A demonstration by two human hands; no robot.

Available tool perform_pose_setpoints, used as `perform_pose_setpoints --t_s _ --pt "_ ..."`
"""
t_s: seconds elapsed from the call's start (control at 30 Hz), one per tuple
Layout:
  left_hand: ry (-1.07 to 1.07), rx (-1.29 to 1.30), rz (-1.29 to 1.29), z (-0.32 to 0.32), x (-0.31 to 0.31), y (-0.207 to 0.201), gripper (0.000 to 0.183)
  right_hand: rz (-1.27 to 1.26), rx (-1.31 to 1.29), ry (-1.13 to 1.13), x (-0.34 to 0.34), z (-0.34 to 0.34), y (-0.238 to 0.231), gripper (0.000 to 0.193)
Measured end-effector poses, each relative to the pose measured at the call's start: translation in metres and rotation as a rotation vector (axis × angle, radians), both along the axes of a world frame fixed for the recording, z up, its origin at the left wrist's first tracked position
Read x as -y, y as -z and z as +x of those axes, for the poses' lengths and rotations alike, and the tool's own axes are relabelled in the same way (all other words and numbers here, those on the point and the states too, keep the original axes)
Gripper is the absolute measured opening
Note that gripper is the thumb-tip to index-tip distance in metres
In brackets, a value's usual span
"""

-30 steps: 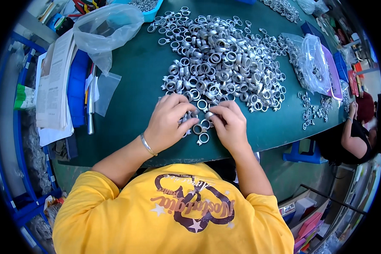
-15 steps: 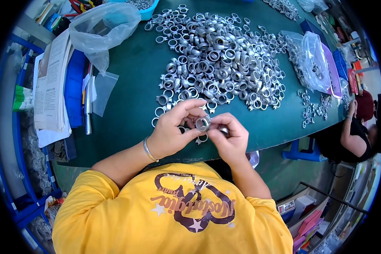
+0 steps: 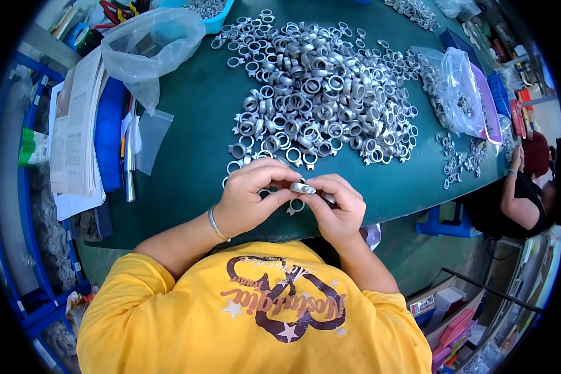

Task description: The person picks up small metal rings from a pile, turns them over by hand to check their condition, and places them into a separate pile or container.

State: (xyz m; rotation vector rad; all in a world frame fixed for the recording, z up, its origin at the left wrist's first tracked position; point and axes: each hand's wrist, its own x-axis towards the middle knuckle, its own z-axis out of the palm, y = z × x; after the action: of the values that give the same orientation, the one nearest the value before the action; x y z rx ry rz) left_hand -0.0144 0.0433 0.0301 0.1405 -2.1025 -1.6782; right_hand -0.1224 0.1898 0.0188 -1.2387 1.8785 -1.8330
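Between the fingertips of both hands, a silver metal ring [image 3: 302, 188] is held edge-on. My left hand [image 3: 250, 194] pinches its left side with thumb and fingers. On its other side, the thumb and index finger of my right hand [image 3: 336, 210] grip it. Tucked under the curled fingers of the right hand is another piece of shiny metal, mostly hidden. Just below the held ring, a loose ring with a small tab [image 3: 295, 206] lies on the green table [image 3: 193, 143]. Beyond my hands spreads a large pile of similar metal rings [image 3: 330, 93].
A clear plastic bag [image 3: 153, 50] and a stack of papers [image 3: 75, 124] lie at the left, beside a blue tray [image 3: 110, 134]. At the right, bagged rings [image 3: 461, 93] sit by a purple tray [image 3: 491, 106]. Another person [image 3: 520, 199] sits at the far right.
The held ring has turned from showing its round opening to lying edge-on. My fingers have closed in around it, the right hand now gripping its side.
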Motion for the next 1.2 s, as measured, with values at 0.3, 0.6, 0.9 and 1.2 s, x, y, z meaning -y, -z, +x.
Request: perform_pose_setpoints --t_s 0.3,0.6,0.9,1.2 --pt "0.001 -0.078 -0.058 0.000 -0.006 0.003 0.031 0.022 0.715 -0.072 -0.004 0.008 0.008 0.016" --pt "-0.022 -0.028 -0.184 -0.001 -0.010 0.001 0.017 -0.028 -0.289 0.138 0.000 0.006 0.002 0.024" --pt "-0.019 -0.114 -0.406 0.001 -0.007 0.004 0.022 0.138 0.814 -0.261 -0.012 -0.006 -0.001 0.020" --pt "-0.365 -0.013 -0.215 0.012 0.028 0.009 0.015 0.092 0.728 -0.259 -0.002 -0.031 0.006 0.008"
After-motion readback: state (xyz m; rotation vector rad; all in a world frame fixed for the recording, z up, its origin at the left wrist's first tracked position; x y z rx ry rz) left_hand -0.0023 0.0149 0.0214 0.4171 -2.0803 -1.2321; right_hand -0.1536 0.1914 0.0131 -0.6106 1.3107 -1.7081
